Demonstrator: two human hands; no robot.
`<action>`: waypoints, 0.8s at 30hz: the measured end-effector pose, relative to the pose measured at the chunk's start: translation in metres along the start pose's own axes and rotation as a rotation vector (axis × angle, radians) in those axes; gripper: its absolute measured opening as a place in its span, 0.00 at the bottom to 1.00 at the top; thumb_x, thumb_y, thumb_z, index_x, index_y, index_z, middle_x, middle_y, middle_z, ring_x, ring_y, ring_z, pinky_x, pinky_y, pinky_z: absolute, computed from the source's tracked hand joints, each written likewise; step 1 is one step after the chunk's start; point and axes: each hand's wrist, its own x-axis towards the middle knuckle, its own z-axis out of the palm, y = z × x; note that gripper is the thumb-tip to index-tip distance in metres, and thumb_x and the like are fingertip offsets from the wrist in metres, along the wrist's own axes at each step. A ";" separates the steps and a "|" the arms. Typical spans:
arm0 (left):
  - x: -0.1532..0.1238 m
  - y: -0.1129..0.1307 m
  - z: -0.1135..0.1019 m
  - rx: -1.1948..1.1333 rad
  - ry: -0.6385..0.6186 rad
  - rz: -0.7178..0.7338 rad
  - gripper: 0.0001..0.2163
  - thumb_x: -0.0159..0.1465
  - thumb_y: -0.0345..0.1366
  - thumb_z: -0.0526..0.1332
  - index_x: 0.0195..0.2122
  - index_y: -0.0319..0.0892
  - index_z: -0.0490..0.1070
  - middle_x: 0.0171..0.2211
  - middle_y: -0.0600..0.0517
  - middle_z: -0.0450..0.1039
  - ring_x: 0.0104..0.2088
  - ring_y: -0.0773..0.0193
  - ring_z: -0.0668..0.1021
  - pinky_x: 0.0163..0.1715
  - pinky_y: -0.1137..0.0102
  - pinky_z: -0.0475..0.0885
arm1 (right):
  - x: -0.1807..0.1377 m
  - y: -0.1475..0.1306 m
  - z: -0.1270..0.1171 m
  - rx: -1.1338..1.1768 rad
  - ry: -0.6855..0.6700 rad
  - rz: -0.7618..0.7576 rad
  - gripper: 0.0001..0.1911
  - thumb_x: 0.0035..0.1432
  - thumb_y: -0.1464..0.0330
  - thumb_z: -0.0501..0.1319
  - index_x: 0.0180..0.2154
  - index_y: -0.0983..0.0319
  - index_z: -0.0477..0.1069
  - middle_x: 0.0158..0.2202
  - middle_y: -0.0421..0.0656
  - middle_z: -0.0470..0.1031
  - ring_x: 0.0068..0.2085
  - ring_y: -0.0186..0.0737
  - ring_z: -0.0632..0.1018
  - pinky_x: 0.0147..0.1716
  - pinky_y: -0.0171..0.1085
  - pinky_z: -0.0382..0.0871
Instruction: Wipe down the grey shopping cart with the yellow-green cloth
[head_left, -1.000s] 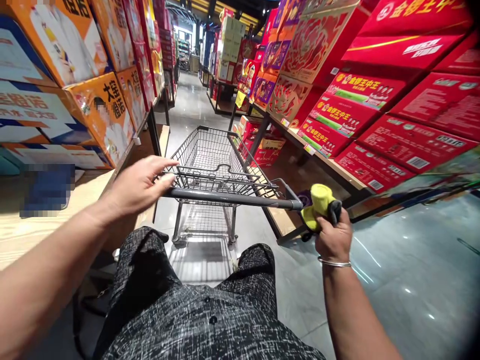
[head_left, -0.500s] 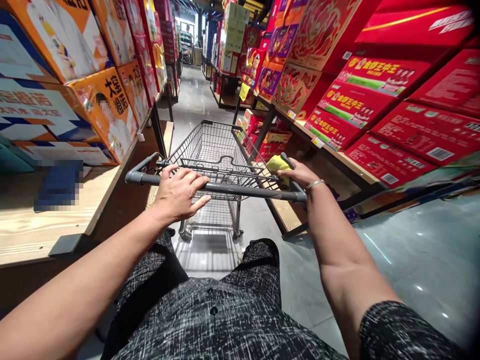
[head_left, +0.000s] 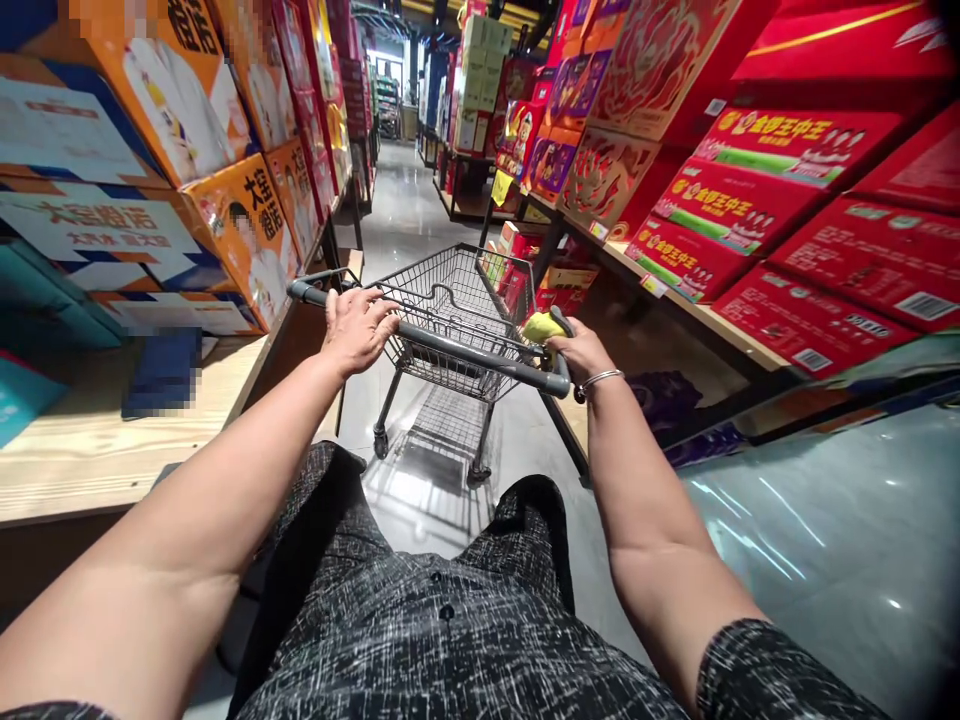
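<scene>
One cart [head_left: 427,312], two hands, nose swung right

From my remote seat I read the cart's long axis as running up the aisle floor [head_left: 401,200], away from the wearer and veering to the right; its handle bar [head_left: 465,350] lies crosswise and slanted, the left end farther off, the right end closer in; both near wheels [head_left: 478,472] show below.

The cart sits directly ahead of the hands, its basket beyond them; I have the left hand [head_left: 356,330] palm down near the bar's left end, its fingers stretched loosely over the top rather than wrapped round; the right hand [head_left: 581,350], below a silver bracelet [head_left: 600,378], is at the bar's right end, closed on a yellow-green cloth [head_left: 536,326] at the handle's side bracket; a small dark piece juts up beside the cloth, and I cannot tell what it is.

Racks flank my route; on the left are orange-and-blue cartons [head_left: 244,235] and a wooden ledge [head_left: 97,460] bearing a blurred navy object [head_left: 165,370]; on the right red cartons [head_left: 795,235] rise in tiers, with dark purple packs [head_left: 660,400] low down; the basket's front right corner points at red packs [head_left: 570,285] on the lower shelf, making that side my tight one.
</scene>
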 end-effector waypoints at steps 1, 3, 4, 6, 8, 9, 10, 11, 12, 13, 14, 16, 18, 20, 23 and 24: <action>0.004 -0.003 0.002 -0.014 0.003 -0.056 0.22 0.71 0.47 0.47 0.60 0.49 0.70 0.66 0.46 0.59 0.69 0.45 0.52 0.67 0.42 0.38 | 0.000 -0.002 0.006 -0.023 0.013 -0.006 0.26 0.34 0.70 0.63 0.42 0.62 0.72 0.35 0.38 0.76 0.36 0.38 0.75 0.41 0.38 0.72; 0.009 -0.003 0.006 -0.054 0.003 -0.163 0.24 0.71 0.47 0.47 0.64 0.48 0.65 0.69 0.44 0.52 0.71 0.43 0.46 0.66 0.40 0.42 | 0.000 -0.004 0.018 -0.090 0.038 -0.012 0.22 0.36 0.69 0.62 0.39 0.62 0.72 0.32 0.37 0.74 0.33 0.37 0.74 0.40 0.38 0.72; 0.009 0.000 0.007 -0.074 -0.002 -0.197 0.24 0.70 0.47 0.47 0.65 0.49 0.64 0.70 0.44 0.50 0.72 0.42 0.44 0.65 0.39 0.44 | 0.000 -0.005 0.023 -0.118 0.047 -0.015 0.20 0.36 0.69 0.61 0.38 0.62 0.72 0.30 0.36 0.74 0.32 0.36 0.73 0.39 0.37 0.72; 0.007 0.012 0.007 -0.099 -0.019 -0.188 0.24 0.70 0.47 0.50 0.65 0.49 0.64 0.70 0.43 0.50 0.72 0.41 0.44 0.64 0.37 0.45 | 0.000 -0.006 0.034 -0.140 0.063 -0.034 0.20 0.38 0.68 0.60 0.38 0.62 0.72 0.29 0.36 0.73 0.31 0.35 0.72 0.38 0.37 0.71; 0.001 0.032 0.004 -0.106 -0.043 -0.080 0.23 0.69 0.46 0.52 0.63 0.49 0.65 0.70 0.42 0.52 0.72 0.42 0.46 0.64 0.36 0.43 | 0.001 -0.005 0.045 -0.122 0.066 -0.069 0.21 0.40 0.67 0.59 0.40 0.61 0.72 0.31 0.37 0.74 0.31 0.35 0.73 0.39 0.36 0.71; -0.003 0.044 0.002 -0.116 -0.051 -0.010 0.22 0.69 0.46 0.52 0.63 0.49 0.66 0.70 0.43 0.53 0.72 0.42 0.47 0.64 0.36 0.43 | 0.002 -0.004 0.051 -0.123 0.065 -0.084 0.22 0.41 0.66 0.59 0.42 0.61 0.72 0.33 0.37 0.75 0.32 0.35 0.73 0.39 0.37 0.71; -0.008 0.056 -0.002 -0.136 -0.059 0.046 0.22 0.70 0.46 0.51 0.63 0.49 0.66 0.69 0.44 0.54 0.71 0.43 0.48 0.64 0.37 0.43 | 0.004 -0.004 0.056 -0.139 0.064 -0.096 0.22 0.42 0.65 0.58 0.43 0.61 0.72 0.34 0.38 0.76 0.32 0.36 0.74 0.40 0.37 0.71; -0.012 0.068 -0.005 -0.161 -0.067 0.092 0.22 0.71 0.46 0.50 0.63 0.49 0.66 0.68 0.45 0.57 0.71 0.45 0.50 0.64 0.39 0.45 | 0.005 -0.003 0.062 -0.170 0.062 -0.102 0.22 0.43 0.64 0.58 0.43 0.60 0.72 0.34 0.38 0.76 0.33 0.37 0.74 0.41 0.38 0.72; -0.015 0.079 -0.009 -0.184 -0.079 0.132 0.22 0.71 0.46 0.49 0.63 0.48 0.66 0.67 0.45 0.59 0.71 0.46 0.52 0.65 0.40 0.45 | 0.006 -0.004 0.068 -0.214 0.062 -0.105 0.21 0.45 0.63 0.59 0.43 0.60 0.72 0.34 0.38 0.76 0.33 0.37 0.74 0.41 0.39 0.72; -0.018 0.089 -0.013 -0.205 -0.090 0.164 0.22 0.72 0.46 0.49 0.63 0.47 0.65 0.66 0.45 0.61 0.70 0.48 0.55 0.65 0.41 0.46 | 0.007 -0.005 0.073 -0.261 0.062 -0.108 0.20 0.46 0.62 0.59 0.43 0.59 0.72 0.34 0.39 0.77 0.34 0.39 0.75 0.42 0.40 0.72; -0.020 0.097 -0.016 -0.225 -0.104 0.191 0.22 0.72 0.45 0.48 0.63 0.46 0.65 0.65 0.45 0.63 0.68 0.49 0.58 0.65 0.43 0.47 | 0.007 -0.007 0.079 -0.301 0.063 -0.111 0.19 0.48 0.61 0.59 0.43 0.59 0.72 0.34 0.39 0.77 0.35 0.40 0.75 0.44 0.41 0.72; -0.021 0.107 -0.020 -0.254 -0.129 0.218 0.21 0.73 0.45 0.46 0.62 0.44 0.65 0.63 0.45 0.66 0.65 0.52 0.64 0.65 0.47 0.51 | 0.005 -0.013 0.090 -0.346 0.061 -0.123 0.17 0.50 0.60 0.59 0.42 0.58 0.72 0.36 0.41 0.77 0.37 0.42 0.76 0.46 0.43 0.71; -0.019 0.110 -0.019 -0.267 -0.139 0.206 0.22 0.73 0.44 0.45 0.61 0.42 0.66 0.60 0.44 0.69 0.62 0.53 0.68 0.64 0.48 0.53 | 0.002 -0.022 0.101 -0.355 0.051 -0.133 0.17 0.51 0.60 0.59 0.43 0.58 0.71 0.38 0.42 0.78 0.40 0.43 0.76 0.47 0.44 0.71; -0.017 0.106 -0.012 -0.270 -0.142 0.165 0.23 0.74 0.46 0.43 0.60 0.41 0.67 0.58 0.44 0.71 0.59 0.53 0.71 0.62 0.49 0.56 | -0.002 -0.031 0.111 -0.358 0.037 -0.138 0.17 0.52 0.59 0.60 0.43 0.58 0.71 0.40 0.43 0.78 0.42 0.45 0.77 0.49 0.44 0.71; -0.018 0.092 0.005 -0.266 -0.110 0.105 0.28 0.73 0.52 0.39 0.59 0.42 0.69 0.56 0.44 0.72 0.59 0.51 0.70 0.61 0.48 0.59 | -0.009 -0.039 0.126 -0.356 0.034 -0.126 0.17 0.55 0.57 0.59 0.43 0.59 0.70 0.42 0.46 0.77 0.43 0.47 0.77 0.50 0.47 0.70; -0.020 0.086 0.011 -0.268 -0.078 0.102 0.31 0.73 0.55 0.37 0.58 0.42 0.69 0.56 0.44 0.72 0.60 0.50 0.69 0.62 0.48 0.58 | -0.010 -0.039 0.130 -0.340 0.041 -0.122 0.17 0.57 0.56 0.59 0.44 0.59 0.70 0.42 0.47 0.77 0.43 0.47 0.77 0.50 0.47 0.70</action>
